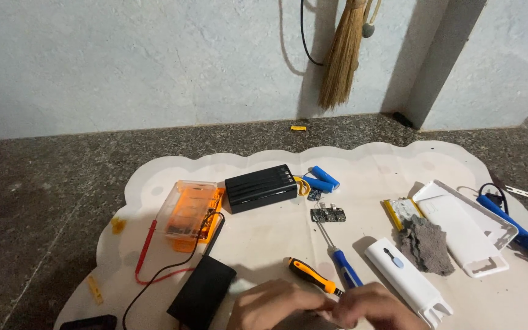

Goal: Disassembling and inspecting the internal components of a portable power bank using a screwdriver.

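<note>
A dark speckled stone floor runs up to a pale plastered wall, and on it lies a cream mat with a scalloped edge that carries everything. At the bottom edge of the view the left hand and right hand are drawn together, fingers curled and meeting over something small; motion blur hides what they pinch, so I cannot tell what is held or how tightly. Just above the meeting fingers lies an orange-and-black screwdriver, its tip pointing toward the right hand, and right beside it a blue-handled screwdriver whose shaft runs up to a small dark circuit board. To the left of the hands sits a flat black rectangular case, crossed by black and red test leads. Right of the hands lies a long white casing with a small blue-grey tool resting on it, next to a grey rag. Farther up, a black ribbed box stands mid-mat, with an orange device under a clear cover to its left and two blue cylindrical cells to its right. On the right side a white shell with a raised rim lies beside a yellow-edged silver pouch cell, and a blue-handled tool with a black cord sits at the mat's edge. A straw broom hangs against the wall.
</note>
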